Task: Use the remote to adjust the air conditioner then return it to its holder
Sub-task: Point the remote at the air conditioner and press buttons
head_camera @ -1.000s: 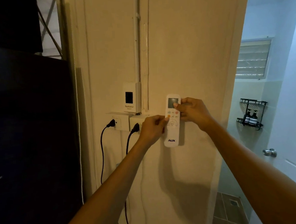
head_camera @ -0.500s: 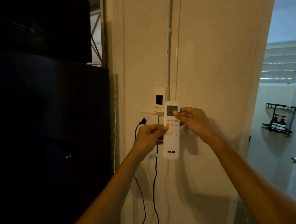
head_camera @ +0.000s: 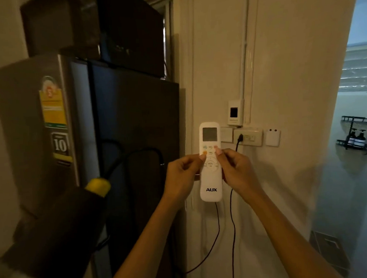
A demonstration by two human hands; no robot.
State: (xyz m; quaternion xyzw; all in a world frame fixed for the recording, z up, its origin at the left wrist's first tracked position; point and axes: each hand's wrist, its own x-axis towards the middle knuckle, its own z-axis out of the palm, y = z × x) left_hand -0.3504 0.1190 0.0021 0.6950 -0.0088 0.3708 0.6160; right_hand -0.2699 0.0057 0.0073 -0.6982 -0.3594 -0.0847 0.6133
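Note:
A white AUX remote [head_camera: 211, 186] with a grey screen stands upright in front of me, held between both hands. My left hand [head_camera: 181, 177] grips its left edge, thumb by the orange button. My right hand [head_camera: 236, 172] grips its right edge, thumb on the upper right buttons. A small white holder [head_camera: 273, 138] with two screw holes is fixed to the cream wall, right of the sockets and apart from the remote. No air conditioner is in view.
A dark fridge [head_camera: 137, 162] with stickers stands at left, a dark box on top. Wall sockets [head_camera: 249, 137] with black cords hang behind the remote. A dark object with a yellow tip [head_camera: 98, 187] juts in lower left. A bathroom doorway with a bottle rack [head_camera: 355, 138] opens at right.
The remote has come off the wall holder, which now shows bare. The view has swung left, and both hands carry the remote leftward toward the fridge.

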